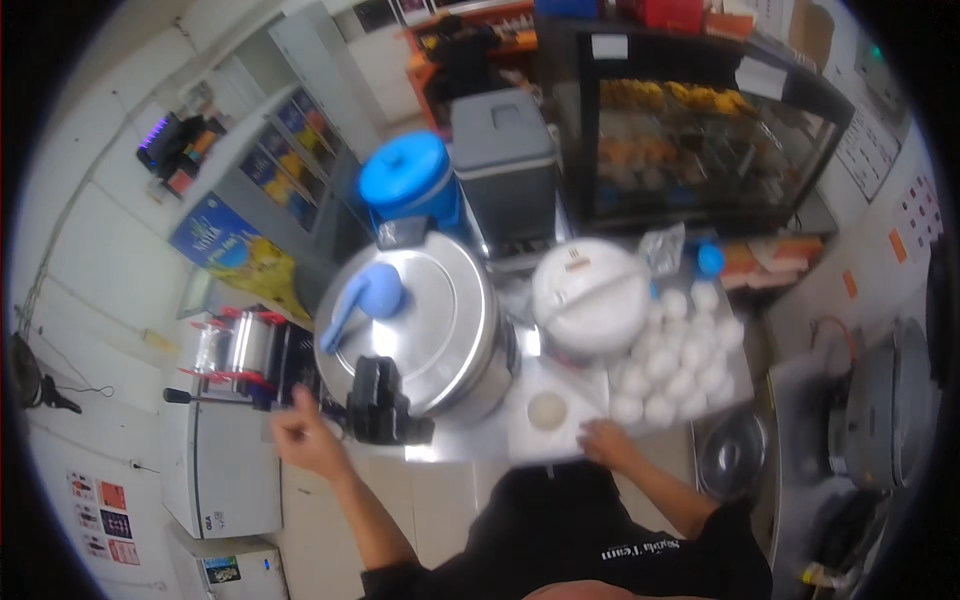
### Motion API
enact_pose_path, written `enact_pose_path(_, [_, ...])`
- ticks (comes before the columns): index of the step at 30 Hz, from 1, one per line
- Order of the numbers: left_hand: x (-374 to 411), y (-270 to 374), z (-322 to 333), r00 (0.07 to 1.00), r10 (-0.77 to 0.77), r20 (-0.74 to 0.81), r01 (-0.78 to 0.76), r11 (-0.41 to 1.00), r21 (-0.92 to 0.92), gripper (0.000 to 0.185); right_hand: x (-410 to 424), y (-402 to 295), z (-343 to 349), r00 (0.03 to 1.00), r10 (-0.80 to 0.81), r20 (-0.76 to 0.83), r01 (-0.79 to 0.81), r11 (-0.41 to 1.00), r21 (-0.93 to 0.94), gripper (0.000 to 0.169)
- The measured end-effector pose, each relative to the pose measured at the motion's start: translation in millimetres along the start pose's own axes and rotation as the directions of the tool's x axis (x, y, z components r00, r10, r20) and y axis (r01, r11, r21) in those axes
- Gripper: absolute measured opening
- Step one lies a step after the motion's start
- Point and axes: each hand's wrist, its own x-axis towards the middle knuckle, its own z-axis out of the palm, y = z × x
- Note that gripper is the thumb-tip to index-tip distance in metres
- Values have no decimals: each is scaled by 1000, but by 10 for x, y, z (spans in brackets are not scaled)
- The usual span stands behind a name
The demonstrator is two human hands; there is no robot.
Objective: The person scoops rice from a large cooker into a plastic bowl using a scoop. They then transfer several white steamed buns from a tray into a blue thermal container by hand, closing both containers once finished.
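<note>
My left hand (309, 436) is raised beside a large steel pot, its fingers partly curled; whether it holds something is blurred. My right hand (604, 442) rests at the front right edge of a white sheet or board (525, 431), on which lies a round pale item (547, 412). Many round white wrapped items (679, 367) are heaped just beyond my right hand. The steel pot (435, 352) has a closed lid with black clamps, and a blue ladle-like utensil (379, 292) lies on top. A round white lidded container (591, 296) stands behind the sheet.
Behind stand a blue cooler jug (409, 176), a grey lidded bin (502, 139) and a glass display cabinet (675, 142) with food. A cup sealing machine (247, 345) and a white chest freezer (232, 465) are at the left. A grey appliance (877, 409) stands on the right counter.
</note>
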Motion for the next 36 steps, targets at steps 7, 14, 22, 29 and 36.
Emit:
enact_pose_path(7, [-1817,500,226,639,76,765,142,966,-214,18,239,171,-66,977,-173,124,169,985,41,20])
enact_pose_path(14, [-3047,-581,465,165,245,955,17,968,-251,32,340,197,-151,965,-189,183,174,980,94,38])
enact_pose_path(22, [-3084,-1338,343,353,-181,918,-136,961,242,31,383,106,-165,957,-161,241,161,987,20,47])
enact_pose_path(29, [-3483,-1836,-243,622,-673,401,270,665,697,71,447,120,-174,946,-128,299,129,992,17,44])
enact_pose_path(36, [-3594,-1701,-329,-32,-880,475,994,24,110,88,492,91,-164,943,-88,322,89,996,11,42])
